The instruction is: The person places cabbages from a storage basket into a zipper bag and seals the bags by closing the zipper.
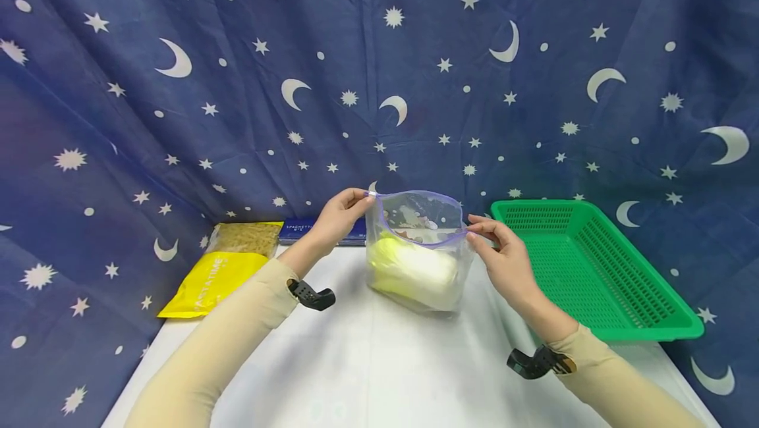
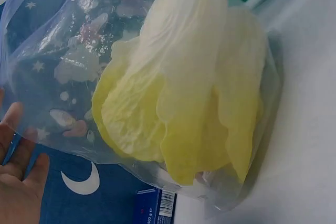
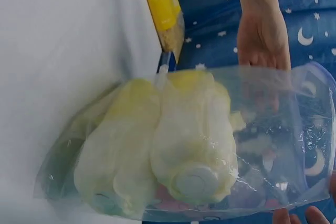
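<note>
A clear zip bag (image 1: 420, 205) with a purple zip edge stands over the white table, its mouth spread apart. Inside lie pale napa cabbages (image 1: 415, 267), with yellow leaf ends and white stem ends; the right wrist view shows two side by side (image 3: 194, 145). My left hand (image 1: 339, 222) pinches the bag's left top corner, by a small white slider (image 1: 372, 193). Thumb and fingers of my right hand (image 1: 508, 262) pinch the right end of the rim. In the left wrist view, part of my left hand (image 2: 21, 171) shows beside the bag.
A green plastic basket (image 1: 670, 332) stands to the right. At the back left lies a yellow pasta bag (image 1: 228, 276), with a dark blue spaghetti box (image 1: 296, 230) beside it. Behind the white table (image 1: 356, 362) hangs a blue curtain (image 1: 332, 53) with moons and stars.
</note>
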Demonstrator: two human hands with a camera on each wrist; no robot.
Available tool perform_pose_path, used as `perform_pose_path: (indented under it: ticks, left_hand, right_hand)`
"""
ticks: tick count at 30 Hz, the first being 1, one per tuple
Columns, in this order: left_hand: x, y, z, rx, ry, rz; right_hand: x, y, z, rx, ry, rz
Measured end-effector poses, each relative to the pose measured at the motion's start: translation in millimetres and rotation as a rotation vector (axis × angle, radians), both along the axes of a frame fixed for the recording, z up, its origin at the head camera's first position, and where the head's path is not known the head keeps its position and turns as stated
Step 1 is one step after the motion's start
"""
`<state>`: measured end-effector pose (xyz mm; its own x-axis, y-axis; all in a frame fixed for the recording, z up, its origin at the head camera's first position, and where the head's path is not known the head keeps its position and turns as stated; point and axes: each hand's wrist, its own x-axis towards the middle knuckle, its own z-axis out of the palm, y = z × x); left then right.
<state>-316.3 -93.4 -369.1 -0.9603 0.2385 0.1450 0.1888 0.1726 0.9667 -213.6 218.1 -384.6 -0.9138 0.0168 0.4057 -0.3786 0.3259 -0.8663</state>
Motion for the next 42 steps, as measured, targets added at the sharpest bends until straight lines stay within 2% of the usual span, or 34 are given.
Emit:
perform_pose_path:
  ticks: [5,13,22,31,38,42]
  left_hand:
    - [5.6,-5,-2.5,0.048,-0.014,0.013]
    - [14.7,-11,-5.6,0.095,-0.007,0.040]
    - [21.0,-18,-10.5,0.160,0.005,0.062]
    - [22.8,-21,-13.0,0.157,0.022,0.078]
    - [17.7,-24,-15.6,0.195,0.034,0.054]
    - [17.6,-25,-17.3,0.192,0.020,0.057]
  right_hand:
    - [-11.2,7,3.6,-0.047,-0.069,-0.045]
    - [-27.1,17,8.9,-0.131,-0.121,-0.052]
    - [-44.0,33,12.0,-0.230,-0.144,-0.002]
    - [-51.6,38,14.4,-0.215,-0.148,0.038]
    - [-53.1,42,19.0,-0.269,-0.158,0.104]
    - [-54.8,41,21.0,-0.232,-0.184,0.087]
